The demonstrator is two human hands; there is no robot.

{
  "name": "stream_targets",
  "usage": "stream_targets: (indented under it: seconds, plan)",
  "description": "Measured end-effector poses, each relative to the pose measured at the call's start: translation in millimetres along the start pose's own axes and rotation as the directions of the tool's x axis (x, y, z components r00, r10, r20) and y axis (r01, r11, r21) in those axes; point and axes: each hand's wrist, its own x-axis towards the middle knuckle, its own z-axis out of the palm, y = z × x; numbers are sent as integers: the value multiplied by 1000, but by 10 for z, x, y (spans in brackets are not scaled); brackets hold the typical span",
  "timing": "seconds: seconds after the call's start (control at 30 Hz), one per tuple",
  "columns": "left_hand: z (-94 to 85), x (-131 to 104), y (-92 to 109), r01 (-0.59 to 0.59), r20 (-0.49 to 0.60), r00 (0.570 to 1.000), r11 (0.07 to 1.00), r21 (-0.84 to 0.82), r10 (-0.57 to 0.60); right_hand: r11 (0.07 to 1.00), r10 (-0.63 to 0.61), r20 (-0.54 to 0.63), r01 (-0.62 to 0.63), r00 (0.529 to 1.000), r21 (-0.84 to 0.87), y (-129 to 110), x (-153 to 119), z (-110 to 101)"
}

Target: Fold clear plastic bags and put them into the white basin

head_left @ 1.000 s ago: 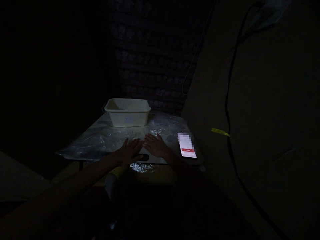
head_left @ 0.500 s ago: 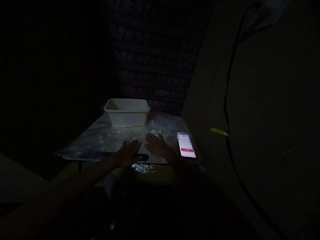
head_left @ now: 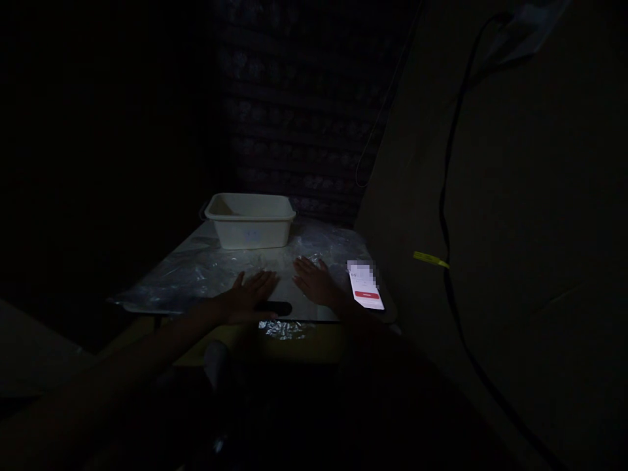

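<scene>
In dim light, my left hand (head_left: 249, 294) is spread over the front part of a small table (head_left: 235, 275) that has clear crinkled plastic on it. Next to its thumb is a dark rounded slot (head_left: 279, 308) near the table's front edge. My right hand (head_left: 316, 281) lies with palm down and fingers extended, a little apart from the left. Neither hand holds anything. Behind them stands a cream rectangular tub (head_left: 252, 232); its inside shows only in part. To the right of my right hand lies a phone (head_left: 367, 288) with its screen lit.
A wall rises close on the right, with a black cable (head_left: 444, 216) hanging down it and a yellow tag (head_left: 430, 260) on the cable. Shiny crinkled plastic (head_left: 284, 330) shows below the table's front edge. The left side is very dark.
My hands have moved slightly apart, the left a little to the left and the right a little to the right. The tub and phone stay in place.
</scene>
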Motion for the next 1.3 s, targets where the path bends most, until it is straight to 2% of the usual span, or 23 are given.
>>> stream_targets:
  seconds: [0.17,0.33,0.47,0.57,0.7,0.87,1.0,1.1,1.17,1.23,1.3]
  plan:
    - [56,-173,-11,-113,-30,993,991,69,115,999,41,6,-41,999,30,204,-228,-111]
    - [160,-201,43,-250,-146,955,965,74,258,997,-76,65,74,995,39,395,-669,-74]
    - [98,-155,56,-302,-231,930,953,-34,286,986,-152,153,138,976,97,409,-880,-82]
    - [24,-157,78,-307,-249,933,936,-171,260,977,-174,163,150,971,152,292,-901,-141]
    - [-30,-207,128,-377,-271,912,888,-263,307,966,-149,118,120,982,228,127,-807,-151]
    - [-45,-268,210,-384,-258,913,877,-288,315,888,-92,-31,96,995,450,107,-660,-32]
    - [-23,-283,262,-296,-269,937,916,-271,223,758,7,-8,0,1000,652,115,-671,-76]
    - [32,-267,244,-221,-291,948,926,-305,130,714,94,22,-83,995,695,72,-739,-210]
    - [73,-233,197,-168,-319,947,907,-387,40,700,136,29,-117,990,704,27,-778,-306]
    - [104,-173,137,-68,-309,943,837,-543,-124,688,172,34,-145,984,711,-18,-796,-386]
    - [114,-89,80,84,-197,922,669,-739,-334,673,195,36,-161,980,722,-49,-793,-442]
